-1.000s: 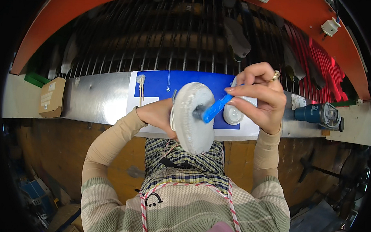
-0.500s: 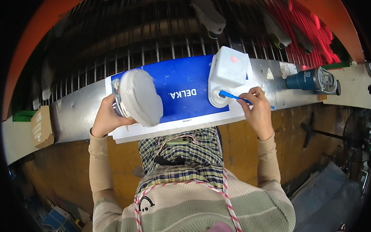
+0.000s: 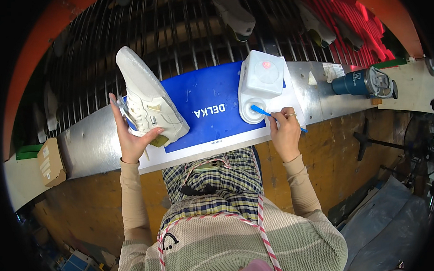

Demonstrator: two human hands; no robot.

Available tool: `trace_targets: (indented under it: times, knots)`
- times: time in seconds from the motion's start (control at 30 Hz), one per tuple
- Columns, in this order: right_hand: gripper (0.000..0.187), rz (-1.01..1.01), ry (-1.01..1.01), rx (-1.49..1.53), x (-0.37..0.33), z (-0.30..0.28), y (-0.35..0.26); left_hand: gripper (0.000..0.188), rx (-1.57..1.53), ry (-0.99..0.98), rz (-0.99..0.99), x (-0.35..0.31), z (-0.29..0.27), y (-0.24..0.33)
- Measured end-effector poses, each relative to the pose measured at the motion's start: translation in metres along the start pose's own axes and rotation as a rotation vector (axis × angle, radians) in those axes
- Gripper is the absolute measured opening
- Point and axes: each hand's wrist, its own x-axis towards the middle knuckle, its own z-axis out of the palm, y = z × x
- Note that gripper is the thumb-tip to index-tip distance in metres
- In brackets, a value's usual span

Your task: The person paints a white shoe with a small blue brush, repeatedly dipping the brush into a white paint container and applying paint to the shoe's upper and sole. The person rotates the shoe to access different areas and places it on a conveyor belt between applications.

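A white sneaker [image 3: 153, 107] is in my left hand [image 3: 135, 142], held over the left part of a blue board, its sole turned up and to the right and its toe pointing away from me. My fingers and thumb grip it around the heel and tongue side. My right hand [image 3: 285, 133] pinches a blue-handled brush [image 3: 262, 111]. The brush's head dips into the small round cup of a white dispenser [image 3: 264, 75], which stands on the right of the board; the bristles are hidden in the cup.
Under these lies a blue-and-white board [image 3: 206, 99] on a metal bench [image 3: 94, 145]. A dark blue tumbler [image 3: 357, 84] lies at the right, a cardboard box [image 3: 51, 163] sits at the far left. Beyond the bench, several shoes [image 3: 237, 21] rest on a roller conveyor.
My left hand has turned the sneaker from sole-facing to side-on, toe now pointing away. The brush stays in the dispenser's cup, my right hand shifting slightly.
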Motion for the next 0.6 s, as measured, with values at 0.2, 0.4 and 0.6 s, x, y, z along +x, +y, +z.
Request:
trace_targets:
  times: [0.2, 0.4, 0.6]
  knots:
    - [0.012, 0.586, -0.299, 0.738, -0.006, -0.011, 0.025, 0.116, -0.151, -0.039, -0.081, 0.022, 0.0, -0.004]
    - [0.015, 0.615, -0.349, 1.502, 0.021, -0.006, -0.025, 0.096, -0.572, -0.044, -0.249, 0.024, 0.02, 0.01]
    - [0.013, 0.094, -0.092, 1.296, 0.062, -0.011, -0.108, 0.104, -0.889, -0.171, -0.331, 0.014, 0.038, 0.049]
